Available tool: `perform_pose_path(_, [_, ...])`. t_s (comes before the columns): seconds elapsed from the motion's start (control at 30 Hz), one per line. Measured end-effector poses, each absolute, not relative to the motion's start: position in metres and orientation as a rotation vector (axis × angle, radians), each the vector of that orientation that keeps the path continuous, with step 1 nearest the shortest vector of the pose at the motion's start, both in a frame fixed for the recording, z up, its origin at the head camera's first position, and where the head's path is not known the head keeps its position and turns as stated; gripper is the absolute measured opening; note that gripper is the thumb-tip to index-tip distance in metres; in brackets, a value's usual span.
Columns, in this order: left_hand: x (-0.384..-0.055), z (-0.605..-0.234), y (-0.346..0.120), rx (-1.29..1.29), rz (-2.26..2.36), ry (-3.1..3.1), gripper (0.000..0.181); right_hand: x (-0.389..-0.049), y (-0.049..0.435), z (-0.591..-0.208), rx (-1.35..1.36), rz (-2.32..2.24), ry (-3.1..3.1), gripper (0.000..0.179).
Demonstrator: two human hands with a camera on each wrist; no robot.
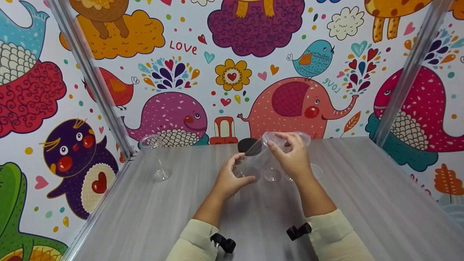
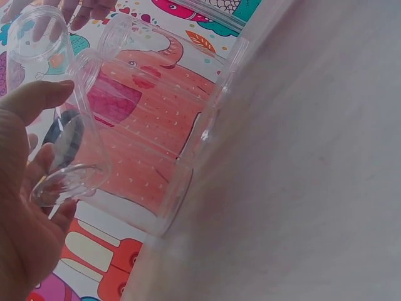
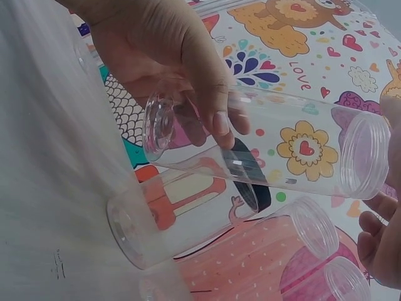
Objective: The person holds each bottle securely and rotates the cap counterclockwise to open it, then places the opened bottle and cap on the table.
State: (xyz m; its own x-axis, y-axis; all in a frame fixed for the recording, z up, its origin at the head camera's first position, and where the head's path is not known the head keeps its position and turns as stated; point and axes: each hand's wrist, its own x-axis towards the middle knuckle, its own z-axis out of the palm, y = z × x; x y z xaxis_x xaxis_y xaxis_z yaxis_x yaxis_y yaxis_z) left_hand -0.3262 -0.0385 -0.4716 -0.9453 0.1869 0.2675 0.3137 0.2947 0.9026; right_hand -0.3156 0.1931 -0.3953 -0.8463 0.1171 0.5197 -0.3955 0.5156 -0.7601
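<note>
Both hands hold a clear cylindrical plastic jar (image 1: 253, 159), tilted with its mouth up toward the right. My left hand (image 1: 230, 177) grips the base end, thumb on one side and fingers on the other. At the threaded mouth, my right hand (image 1: 294, 159) holds the rim between thumb and fingers. The right wrist view shows that mouth without a lid, close by the right hand (image 3: 379, 248). Just behind the held jar stands another clear jar (image 3: 188, 210) with a black lid (image 3: 254, 179).
More clear jars without lids (image 2: 166, 100) stand in a row to the right of the black-lidded one, partly behind my right hand. Another clear jar (image 1: 161, 165) stands apart at the back left of the grey table (image 1: 174, 203). Patterned walls and metal posts (image 1: 94, 83) enclose the table.
</note>
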Motion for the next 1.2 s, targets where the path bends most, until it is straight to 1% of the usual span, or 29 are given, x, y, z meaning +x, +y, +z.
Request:
perform_pose_path(0.23, [-0.3253, -0.4720, -0.0385, -0.473, -1.747, -2.435, 0.091, -0.3157, 0.1921, -0.3968, 0.308, 1.372, -2.179, 0.033])
perform_pose_path(0.4, [-0.3255, -0.4729, -0.0388, -0.480, -1.756, -2.419, 0.092, -0.3154, 0.1927, -0.3980, 0.370, 1.409, -2.159, 0.029])
perform_pose_path(0.6, [-0.3256, -0.4717, -0.0384, -0.468, -1.753, -2.428, 0.090, -0.3148, 0.1930, -0.3982, 0.438, 1.454, -2.125, 0.030])
perform_pose_path(0.87, [-0.3264, -0.4725, -0.0391, -0.467, -1.778, -2.413, 0.089, -0.3146, 0.1919, -0.3979, 0.492, 1.525, -2.095, 0.036])
perform_pose_path(0.97, [-0.3263, -0.4723, -0.0390, -0.467, -1.768, -2.417, 0.089, -0.3145, 0.1922, -0.3982, 0.462, 1.516, -2.109, 0.038])
perform_pose_path(1.2, [-0.3255, -0.4715, -0.0386, -0.477, -1.764, -2.426, 0.090, -0.3153, 0.1939, -0.3994, 0.366, 1.435, -2.157, 0.034])
